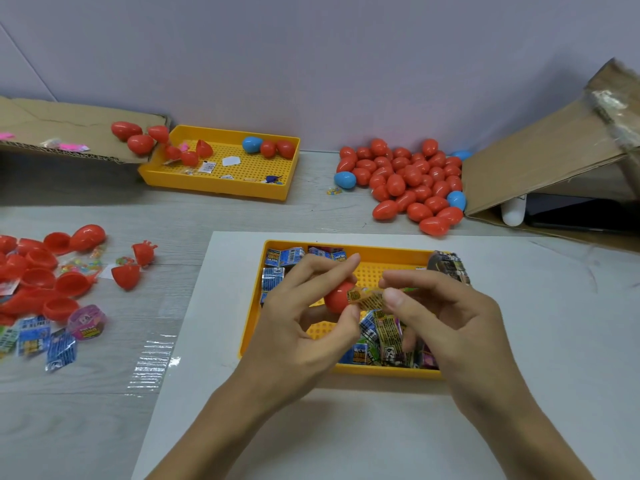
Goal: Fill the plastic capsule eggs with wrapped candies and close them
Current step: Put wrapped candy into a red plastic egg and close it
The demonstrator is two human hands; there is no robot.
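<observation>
Over yellow tray [250, 327] on white sheet [346, 438], L hand [294, 336] pinching red egg half [338, 296], R hand [446, 317] pinching candy wrapper [367, 298].

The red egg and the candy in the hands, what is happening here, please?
A person is filling a capsule. The left hand grips a red egg half over the near yellow tray of wrapped candies, while the right hand pinches a yellow candy wrapper at the half's opening. The candy is not yet fully inside. A pile of closed eggs lies behind on the table, and open red halves wait at the left.
</observation>
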